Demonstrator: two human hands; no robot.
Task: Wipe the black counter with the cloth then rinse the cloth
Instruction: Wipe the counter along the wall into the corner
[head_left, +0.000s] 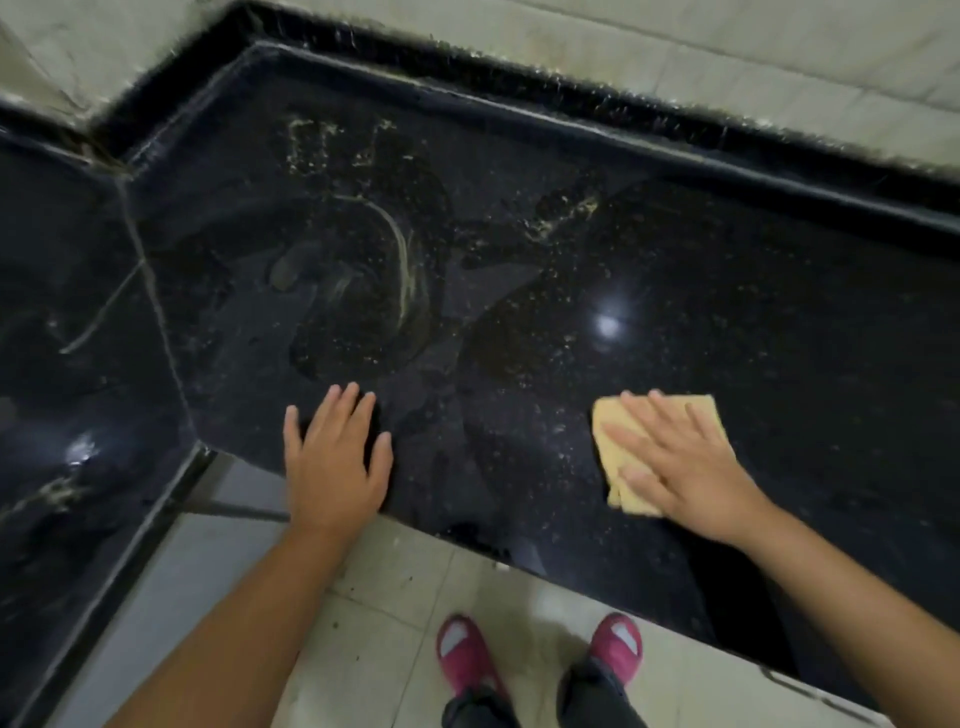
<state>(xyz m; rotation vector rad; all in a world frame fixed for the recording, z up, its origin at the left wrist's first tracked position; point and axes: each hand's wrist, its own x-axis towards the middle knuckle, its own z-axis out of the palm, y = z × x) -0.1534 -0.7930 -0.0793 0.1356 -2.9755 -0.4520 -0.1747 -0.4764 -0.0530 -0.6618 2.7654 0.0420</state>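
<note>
The black worktop (753, 291) is big and shiny, and it turns a corner on the left. Much of it is dirty — pale smears and little crumbs lie in the middle and toward the back wall. The near part by the hands looks a bit cleaner, so I think the wiping is only part done, and the rinse comes later.

To wipe well, the cloth should stay flat and be pushed in long, slow strokes from the near edge up toward the back, each stroke a little over the one beside it. The curved pale streak (402, 270) in the middle and the crusty marks (311, 140) near the back will likely need a harder press. Crumbs should be swept together, not flung off onto the floor (415, 587).

The right hand (691, 467) lies flat on the cloth (701, 408), palm down, with straight fingers (649, 415) spread wide. The cloth is yellow and folded, and sits on the worktop near the front edge, to the right. It is under the hand — its far corner pokes out past the fingertips and its near corner shows below the thumb.

The left hand (332, 462) rests flat on the bare worktop at the front edge, well apart from the cloth. Its fingers are straight and a little spread, holding nothing. It looks like it steadies the body.
</note>
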